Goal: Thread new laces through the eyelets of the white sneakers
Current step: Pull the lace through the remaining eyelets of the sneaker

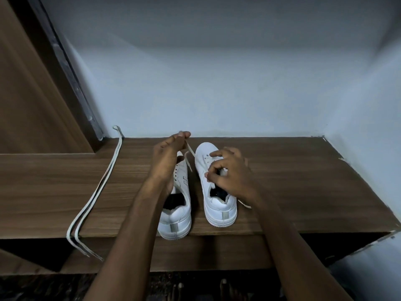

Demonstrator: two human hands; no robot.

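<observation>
Your wooden shelf (282, 185) spans the view, set against a pale wall (217, 83), with a brown door panel (26, 94) off its far left end. On the shelf, heels toward you, two white sneakers stand side by side. The left sneaker (176, 216) has its heel just over the shelf's front edge, and your left forearm crosses above it, hiding much of its eyelet rows. The right sneaker (214, 192) sits fully on the shelf. A spare lace (95, 192) lies doubled, well to the left of the sneakers, both ends hanging off the front edge. Your left hand (167, 155) pinches the working lace (191, 152) above the toes, pulling it up taut. Your right hand (230, 170) rests on the right sneaker's tongue, thumb and forefinger pinching the lace at the eyelets.
</observation>
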